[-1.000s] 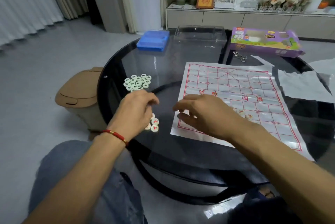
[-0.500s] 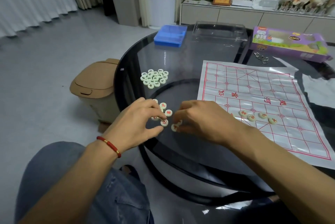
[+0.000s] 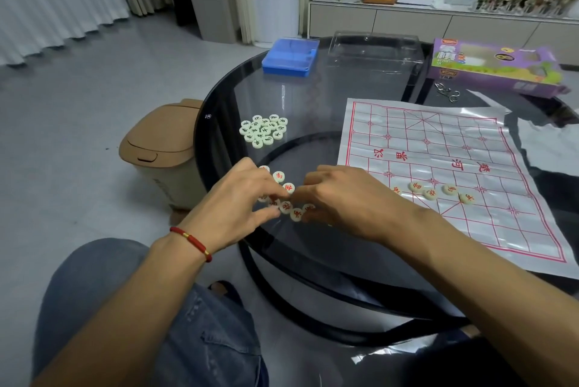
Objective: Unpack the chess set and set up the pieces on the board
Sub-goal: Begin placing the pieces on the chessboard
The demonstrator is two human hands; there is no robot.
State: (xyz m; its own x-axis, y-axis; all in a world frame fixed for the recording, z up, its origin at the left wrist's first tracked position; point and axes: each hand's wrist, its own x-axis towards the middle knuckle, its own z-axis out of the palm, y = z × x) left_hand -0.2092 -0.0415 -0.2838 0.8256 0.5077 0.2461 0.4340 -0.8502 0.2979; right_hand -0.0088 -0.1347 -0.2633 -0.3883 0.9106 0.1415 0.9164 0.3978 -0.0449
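**Both hands at the red pieces by the table's near-left rim**

Sorting through a small cluster of round cream pieces with red characters (image 3: 286,198), the left hand (image 3: 233,209), with a red cord bracelet (image 3: 191,242) at its wrist, curls its fingers over the cluster's left side, while the right hand (image 3: 341,201) curls over its right side. Whether either hand actually pinches a piece I cannot tell.

The cluster lies near the rim of the round dark glass table (image 3: 313,264), left of the plastic board sheet with red grid lines (image 3: 438,173). A short row of red pieces (image 3: 438,192) sits on the board's near half; bare glass separates board and cluster.

Farther back, a tight group of green-lettered pieces (image 3: 263,131) sits well apart from the hands. Beyond lie a blue plastic box (image 3: 289,56), a clear plastic lid (image 3: 376,48) and a purple carton (image 3: 492,63).
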